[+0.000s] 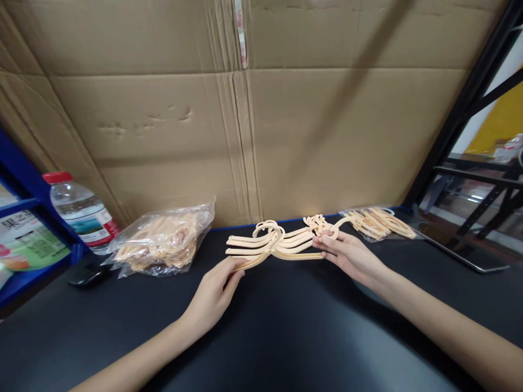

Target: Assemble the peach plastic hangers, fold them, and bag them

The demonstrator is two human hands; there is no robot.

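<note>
Several cream-coloured clothes hangers (269,250) lie overlapped in a row on the black table, their hooks bunched at the middle. My left hand (216,288) pinches the left arm of the nearest hanger between thumb and fingers. At the right end of that same hanger is my right hand (351,255), its fingers closed around the tip. A curved hook (335,227) shows right by the right fingertips; which hanger it belongs to I cannot tell. Just behind that hand is a cluster of small cream pieces (316,222), partly covered by the fingers.
A clear plastic bag (163,239) of cream pieces lies at left, and another bag (378,222) at right. Beyond the left bag are a red-capped water bottle (84,212), a black object (87,275) and a blue rack (20,204). Cardboard (163,120) stands behind; a dark flat panel (457,245) lies right.
</note>
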